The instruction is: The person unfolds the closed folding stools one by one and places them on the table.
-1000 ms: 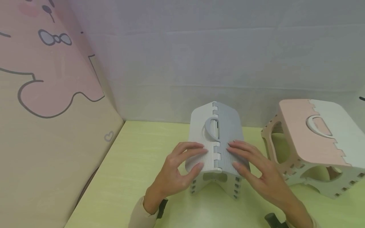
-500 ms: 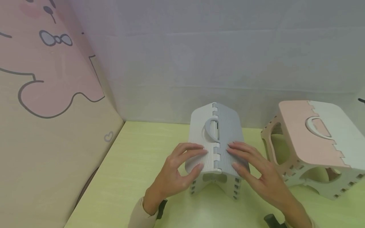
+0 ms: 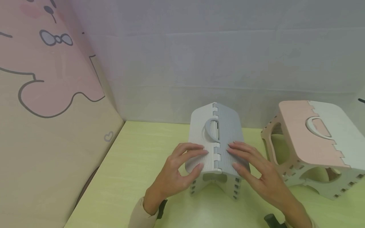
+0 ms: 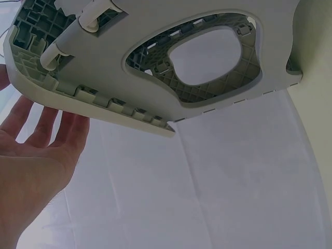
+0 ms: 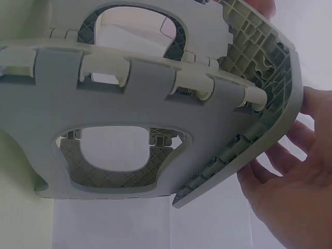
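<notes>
A partly folded step stool (image 3: 199,133), half white and half grey, stands on the table in the head view. Its two top panels slope down from a hinged ridge, where a carrying handle (image 3: 211,129) lies. My left hand (image 3: 178,169) rests its fingertips on the white panel near the front. On the grey panel opposite, my right hand (image 3: 260,172) lays its fingertips, fingers spread and lightly bent. Both wrist views look up at the stool's underside (image 4: 150,52), with its ribs and oval leg openings; the fingers (image 5: 282,158) lie against the outer panel face.
To the right stands an unfolded pink and white step stool (image 3: 313,142), close to my right forearm. Behind both stools hangs a pale cloth wall (image 3: 228,60). A panel with a cartoon figure (image 3: 57,95) borders the yellow-green table (image 3: 125,177) on the left.
</notes>
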Available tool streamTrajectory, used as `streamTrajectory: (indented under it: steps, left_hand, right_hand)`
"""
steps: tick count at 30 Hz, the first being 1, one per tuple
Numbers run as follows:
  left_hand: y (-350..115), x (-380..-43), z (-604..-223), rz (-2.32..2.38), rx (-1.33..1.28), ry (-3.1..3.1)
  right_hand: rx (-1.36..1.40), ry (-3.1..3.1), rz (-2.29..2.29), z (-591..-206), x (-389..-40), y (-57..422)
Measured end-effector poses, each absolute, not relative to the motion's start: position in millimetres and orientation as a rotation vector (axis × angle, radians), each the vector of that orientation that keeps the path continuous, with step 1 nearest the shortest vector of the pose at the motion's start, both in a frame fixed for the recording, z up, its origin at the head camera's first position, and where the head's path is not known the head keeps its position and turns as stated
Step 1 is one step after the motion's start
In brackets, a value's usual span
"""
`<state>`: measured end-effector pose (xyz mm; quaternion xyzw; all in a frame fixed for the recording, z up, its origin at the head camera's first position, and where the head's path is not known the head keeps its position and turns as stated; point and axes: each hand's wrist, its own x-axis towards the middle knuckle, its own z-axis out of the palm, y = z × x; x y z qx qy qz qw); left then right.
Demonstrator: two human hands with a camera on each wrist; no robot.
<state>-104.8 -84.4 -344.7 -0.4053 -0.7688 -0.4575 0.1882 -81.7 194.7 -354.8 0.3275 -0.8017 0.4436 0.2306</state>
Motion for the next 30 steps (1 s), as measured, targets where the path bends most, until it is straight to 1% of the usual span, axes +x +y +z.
streamTrajectory:
  steps: [30]
  left_hand:
    - [-84.8,-104.4,-346.2,-1.246,-1.153,-2.17]
  right_hand:
    - [0.905,-2.215,1.196,-355.0,-80.9,195.4]
